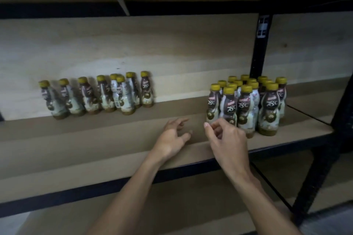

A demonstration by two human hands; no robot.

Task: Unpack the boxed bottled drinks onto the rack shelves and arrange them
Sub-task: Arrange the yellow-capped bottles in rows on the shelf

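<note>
From where I stand, the bottled drinks sit in two lots on one wooden shelf (86,139). A single row of bottles (99,93) is lined up against the back board on the left, which looks like the tidy arrangement being built. A tight cluster (248,101) stands near the front right corner beside the black upright (259,47), probably set down in bulk to be sorted from there. The person's left hand (172,137) hovers low over the bare board between the two groups, fingers loosely spread and holding nothing. The right hand (227,137) is just in front of the cluster's nearest bottle (213,101), fingers slackly curled, thumb raised, also empty; whether a fingertip touches the bottle I cannot tell. I judge it is about to take one for the row. Every bottle has a yellow cap and a dark brown and white sleeve reading "78°C"; the red script above that is too blurred to read. No box is in sight.
</note>
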